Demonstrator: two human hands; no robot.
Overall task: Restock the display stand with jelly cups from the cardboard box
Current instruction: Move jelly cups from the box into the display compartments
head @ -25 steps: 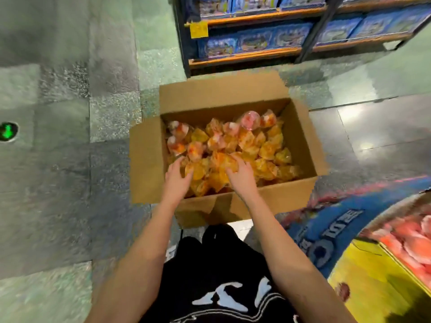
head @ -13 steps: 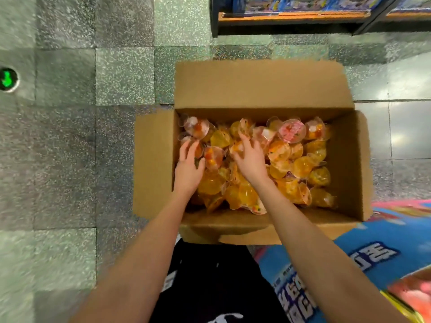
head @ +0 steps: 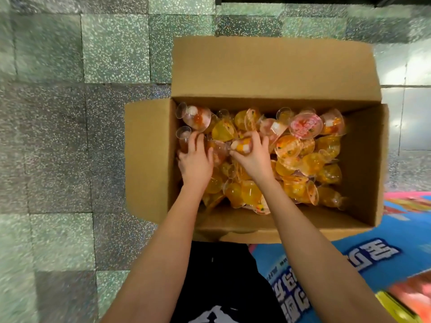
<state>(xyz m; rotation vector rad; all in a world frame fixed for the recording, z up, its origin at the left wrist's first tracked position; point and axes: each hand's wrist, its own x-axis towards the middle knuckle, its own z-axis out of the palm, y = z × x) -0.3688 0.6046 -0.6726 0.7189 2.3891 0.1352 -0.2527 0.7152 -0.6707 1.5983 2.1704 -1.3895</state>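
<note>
Both hands have gone deeper into the cardboard box (head: 275, 66) since a moment ago, and the view has tipped down, so the shelves at the top are gone. Now the right hand (head: 253, 157) curls around one jelly cup (head: 242, 145) and holds it at the top of the pile. The left hand (head: 196, 159) lies flat on the cups near the left wall, fingers spread; it may be starting to grab one, but I cannot tell, because the fingertips blur into the cups. The pile of jelly cups (head: 310, 159) covers the box floor, mostly yellow and orange ones, with a pink-lidded cup (head: 305, 125) near the back. Only a corner of the display stand (head: 396, 297) shows, at the lower right. As far as I can see, lots of cups are left to move, so the job looks far from finished.
</note>
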